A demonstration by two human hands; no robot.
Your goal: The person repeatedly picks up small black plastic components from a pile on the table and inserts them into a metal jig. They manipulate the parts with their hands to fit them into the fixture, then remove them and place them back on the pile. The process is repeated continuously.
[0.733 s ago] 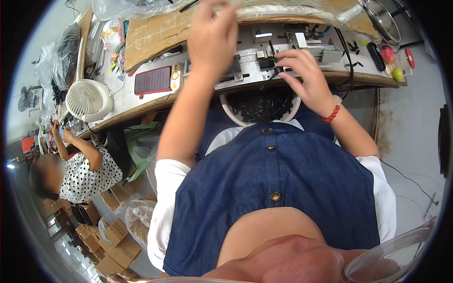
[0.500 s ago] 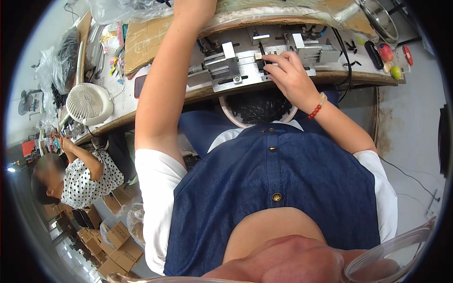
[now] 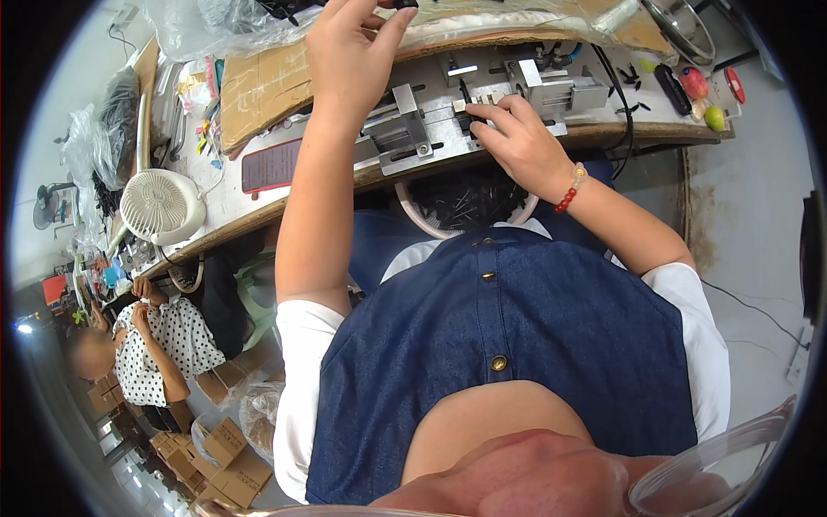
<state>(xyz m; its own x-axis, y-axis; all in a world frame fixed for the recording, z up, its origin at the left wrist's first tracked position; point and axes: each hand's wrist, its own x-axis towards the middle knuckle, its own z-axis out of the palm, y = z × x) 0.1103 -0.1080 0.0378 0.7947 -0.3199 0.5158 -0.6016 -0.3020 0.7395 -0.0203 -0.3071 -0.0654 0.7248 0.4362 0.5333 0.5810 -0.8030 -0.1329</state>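
Observation:
My left hand [image 3: 351,53] is raised over the far part of the bench, its thumb and fingers pinched on a small black piece [image 3: 405,4] at the picture's top edge. My right hand [image 3: 527,145] rests at the middle of a metal clamping fixture [image 3: 412,121]. Its thumb and fingertips close on a slim black part [image 3: 466,114] lying there between the two metal side blocks. The fingers partly hide that part.
A smartphone [image 3: 270,166] and a white fan [image 3: 162,207] sit left of the fixture. Below the bench edge is a pink-rimmed basket [image 3: 415,215] of black pieces. Dark cables [image 3: 631,121] and fruit [image 3: 714,118] are at right. A co-worker in a dotted shirt [image 3: 177,345] sits at left.
My left hand has drawn back into view from beyond the top edge, with a black piece in its fingers. The right hand stays at the fixture. More of the phone shows.

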